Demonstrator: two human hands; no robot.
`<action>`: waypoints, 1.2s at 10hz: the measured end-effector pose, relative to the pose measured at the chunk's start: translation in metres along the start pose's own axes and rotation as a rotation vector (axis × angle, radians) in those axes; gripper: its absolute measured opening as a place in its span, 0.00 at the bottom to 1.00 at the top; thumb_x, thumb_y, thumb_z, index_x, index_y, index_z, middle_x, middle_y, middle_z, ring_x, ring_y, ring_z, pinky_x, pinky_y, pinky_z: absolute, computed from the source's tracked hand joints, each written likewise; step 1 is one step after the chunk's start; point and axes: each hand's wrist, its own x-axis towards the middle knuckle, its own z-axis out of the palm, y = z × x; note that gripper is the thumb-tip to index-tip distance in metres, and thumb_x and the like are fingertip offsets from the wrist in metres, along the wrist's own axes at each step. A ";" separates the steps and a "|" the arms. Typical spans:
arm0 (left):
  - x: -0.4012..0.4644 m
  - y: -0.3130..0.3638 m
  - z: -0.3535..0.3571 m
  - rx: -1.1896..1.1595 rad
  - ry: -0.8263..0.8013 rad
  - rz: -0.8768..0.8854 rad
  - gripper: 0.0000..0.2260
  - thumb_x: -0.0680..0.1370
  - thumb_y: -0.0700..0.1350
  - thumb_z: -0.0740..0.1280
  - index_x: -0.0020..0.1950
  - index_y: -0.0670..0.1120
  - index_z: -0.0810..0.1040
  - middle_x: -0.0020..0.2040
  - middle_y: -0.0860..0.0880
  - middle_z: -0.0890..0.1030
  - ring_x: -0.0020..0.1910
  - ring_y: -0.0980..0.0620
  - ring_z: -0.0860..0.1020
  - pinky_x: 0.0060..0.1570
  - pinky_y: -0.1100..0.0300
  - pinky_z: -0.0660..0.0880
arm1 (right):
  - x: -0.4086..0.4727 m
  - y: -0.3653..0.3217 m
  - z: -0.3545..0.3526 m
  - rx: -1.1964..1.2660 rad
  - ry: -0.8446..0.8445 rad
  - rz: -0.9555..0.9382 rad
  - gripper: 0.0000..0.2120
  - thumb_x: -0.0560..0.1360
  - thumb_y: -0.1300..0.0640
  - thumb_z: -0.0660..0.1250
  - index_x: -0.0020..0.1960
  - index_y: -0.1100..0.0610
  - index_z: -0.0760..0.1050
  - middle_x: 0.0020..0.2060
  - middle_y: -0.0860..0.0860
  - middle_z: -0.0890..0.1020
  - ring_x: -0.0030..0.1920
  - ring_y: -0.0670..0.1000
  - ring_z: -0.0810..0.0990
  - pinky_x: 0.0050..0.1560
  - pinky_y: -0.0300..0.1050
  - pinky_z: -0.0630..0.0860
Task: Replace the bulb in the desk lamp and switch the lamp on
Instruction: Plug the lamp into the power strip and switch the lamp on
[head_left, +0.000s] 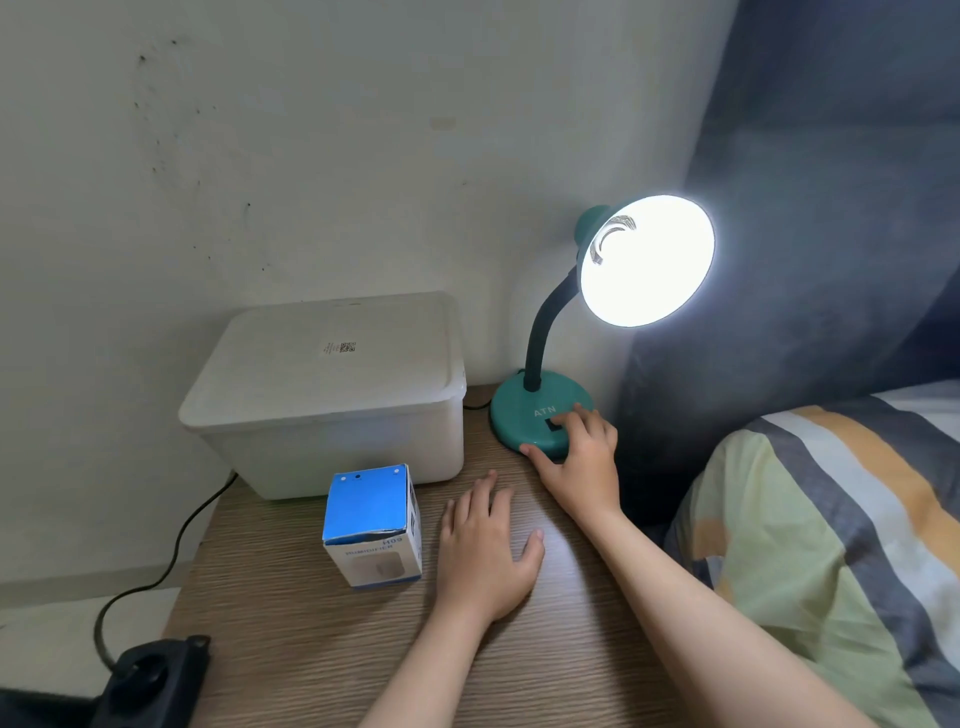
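Closest in, a black plastic power strip (156, 675) sits at the bottom left corner with a dark cable (171, 551) looping off it. The wood-grain table (311, 649) has that streaky laminate look. The left hand (488, 551) lies flat on it, palm down, fingers loosely spread, holding nothing. Just beside it on the left is a small cardboard box (371, 525), cube-shaped, glossy blue top with a torn edge and white sides with print on them.

The right hand (579, 457) reaches further out and rests on the round teal base (524, 415) of the desk lamp. Its fingers are curled over the front of the base by a dark switch (553, 427), thumb against the rim, not gripping anything. The base has "ATN" lettered on it. A ribbed gooseneck (543, 332) curves up to the dome shade (647, 260), which is blazing white, so the bulb itself is washed out by glare.

Left of the lamp is a frosted plastic tub (327, 395) with a lid and small sticker, against a scuffed white wall (311, 130). On the right there's striped bedding (831, 519) and a dark padded headboard (831, 182).
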 end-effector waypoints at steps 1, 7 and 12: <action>0.000 0.000 -0.001 -0.002 0.002 0.001 0.27 0.72 0.61 0.56 0.68 0.51 0.66 0.74 0.51 0.61 0.72 0.50 0.60 0.72 0.50 0.54 | 0.000 0.000 0.000 -0.004 0.003 -0.004 0.24 0.66 0.46 0.74 0.56 0.56 0.74 0.63 0.57 0.73 0.65 0.58 0.64 0.61 0.52 0.69; 0.000 0.001 -0.001 0.002 -0.017 0.001 0.26 0.73 0.61 0.56 0.68 0.51 0.65 0.74 0.52 0.60 0.72 0.50 0.59 0.72 0.50 0.53 | 0.000 -0.001 0.001 -0.033 0.001 -0.011 0.24 0.67 0.45 0.72 0.58 0.56 0.73 0.64 0.57 0.71 0.66 0.57 0.63 0.60 0.51 0.70; 0.000 0.001 -0.002 0.014 -0.014 -0.002 0.27 0.72 0.61 0.55 0.68 0.52 0.65 0.74 0.51 0.60 0.72 0.50 0.60 0.72 0.50 0.54 | 0.000 0.000 0.001 -0.043 0.003 -0.015 0.24 0.67 0.44 0.72 0.58 0.56 0.73 0.64 0.56 0.72 0.66 0.58 0.63 0.59 0.51 0.72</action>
